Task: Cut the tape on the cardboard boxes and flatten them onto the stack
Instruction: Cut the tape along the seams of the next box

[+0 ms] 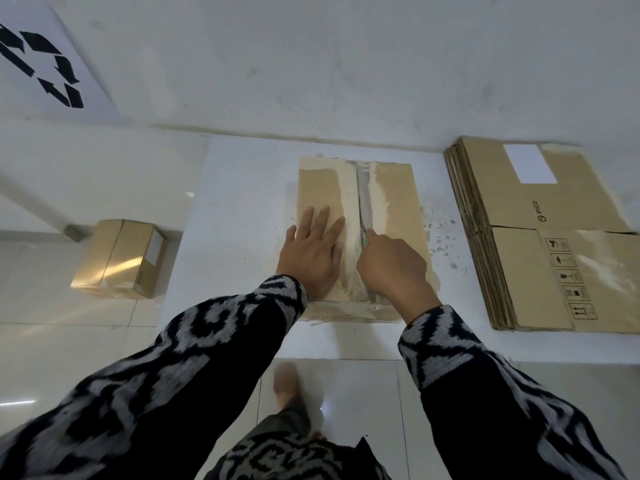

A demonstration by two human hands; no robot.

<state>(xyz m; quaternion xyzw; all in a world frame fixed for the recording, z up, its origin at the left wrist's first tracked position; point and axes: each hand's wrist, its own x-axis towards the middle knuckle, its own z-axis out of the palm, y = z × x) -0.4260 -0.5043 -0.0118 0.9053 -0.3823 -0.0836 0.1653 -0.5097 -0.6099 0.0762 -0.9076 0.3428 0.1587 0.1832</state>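
**Dim, cool light with wide-angle bend**

I see a dull, bluish picture. The glossy floor tiles [346, 393] throw back soft glare, and a warm streak lies on the small box [119, 259]. Edges bow outward; the foot [287, 382] below is blurred.

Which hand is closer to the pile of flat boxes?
The right hand is closer. It grips a cutter on the taped box's middle seam, on the side toward the stack of flattened boxes. The left hand presses flat on the box farther from the stack.
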